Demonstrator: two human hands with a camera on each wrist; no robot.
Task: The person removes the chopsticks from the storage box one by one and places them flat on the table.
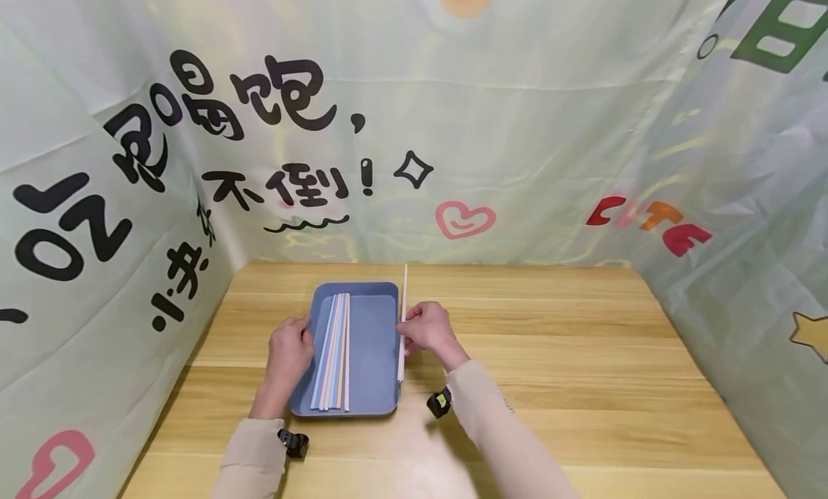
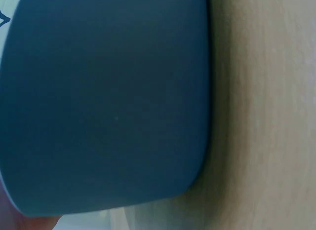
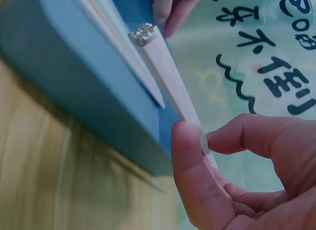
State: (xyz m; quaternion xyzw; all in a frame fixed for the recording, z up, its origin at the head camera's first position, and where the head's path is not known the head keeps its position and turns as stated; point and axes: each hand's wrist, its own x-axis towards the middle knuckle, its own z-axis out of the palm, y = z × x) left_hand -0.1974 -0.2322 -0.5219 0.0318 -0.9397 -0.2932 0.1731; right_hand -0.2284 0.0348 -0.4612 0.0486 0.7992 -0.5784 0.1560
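Note:
A blue rectangular tray (image 1: 374, 355) lies on the table, with several pastel chopsticks (image 1: 333, 355) lengthwise in its left half. At the tray's left rim, my left hand (image 1: 289, 351) grips the edge. My right hand (image 1: 430, 326) is just beyond the right rim, pinching a pale pink chopstick (image 1: 404, 290) between thumb and fingers. This chopstick (image 3: 168, 74) has a glittery silver end cap in the right wrist view, and it slants beside the tray wall. The left wrist view is mostly filled by the tray's outer side (image 2: 108, 101).
The wooden table (image 1: 550, 355) stretches to the right of the tray. Printed cloth (image 1: 537, 154) with lettering and drawings hangs behind and on both sides. A small black camera (image 1: 439, 403) sits at my right wrist, another (image 1: 295, 443) at my left.

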